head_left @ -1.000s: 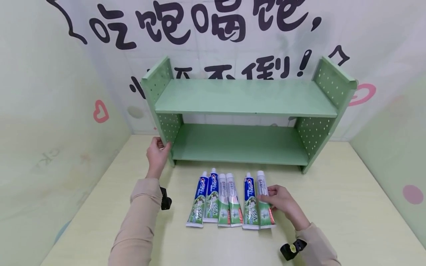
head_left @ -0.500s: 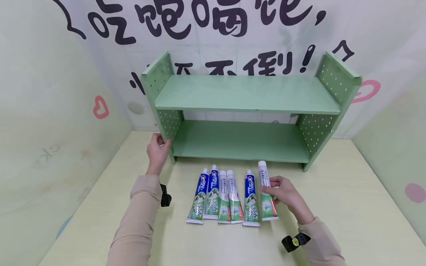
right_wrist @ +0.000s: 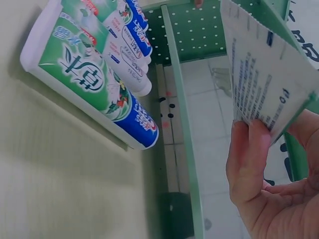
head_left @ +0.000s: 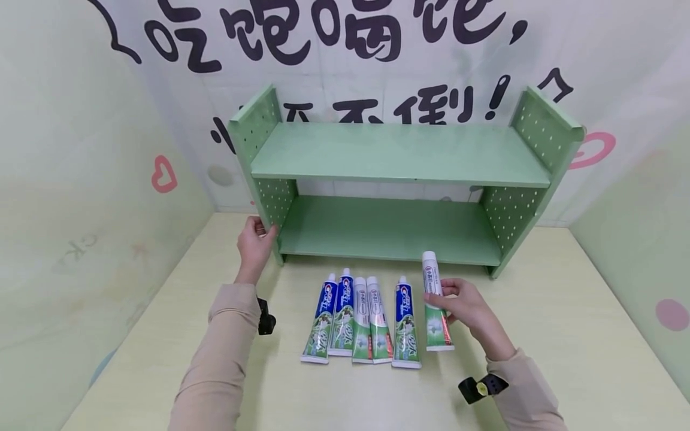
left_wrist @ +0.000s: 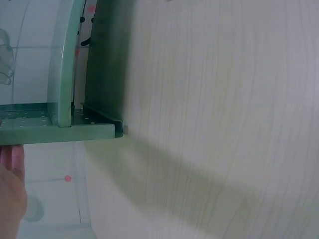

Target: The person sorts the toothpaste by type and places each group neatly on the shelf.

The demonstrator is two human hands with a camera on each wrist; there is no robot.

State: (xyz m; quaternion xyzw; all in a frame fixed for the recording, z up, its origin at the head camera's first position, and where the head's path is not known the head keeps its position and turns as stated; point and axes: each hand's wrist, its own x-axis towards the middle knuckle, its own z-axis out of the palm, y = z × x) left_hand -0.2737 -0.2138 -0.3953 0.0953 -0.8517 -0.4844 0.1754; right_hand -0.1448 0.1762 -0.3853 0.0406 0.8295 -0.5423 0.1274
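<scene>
My right hand (head_left: 465,304) pinches a white and green toothpaste tube (head_left: 435,323), cap toward the shelf. The right wrist view shows the back of this tube (right_wrist: 269,69) between thumb and fingers, lifted off the table. Left of it lies a blue and green toothpaste tube (head_left: 405,326). Two white and green tubes (head_left: 362,323) and two more blue and green tubes (head_left: 323,323) lie side by side farther left. At the green shelf's (head_left: 388,230) left side panel, my left hand (head_left: 254,246) grips the front edge. Only part of that hand (left_wrist: 11,194) shows in the left wrist view.
The two-tier shelf stands against the back wall, its upper board (head_left: 399,152) above the lower one. Perforated side panels (head_left: 544,129) rise at both ends. The pale wooden table (head_left: 566,335) extends in front, with walls on both sides.
My right hand has lifted the white and green tube and moved it forward and slightly right, apart from the blue tube beside it. My left hand has stayed on the shelf panel.
</scene>
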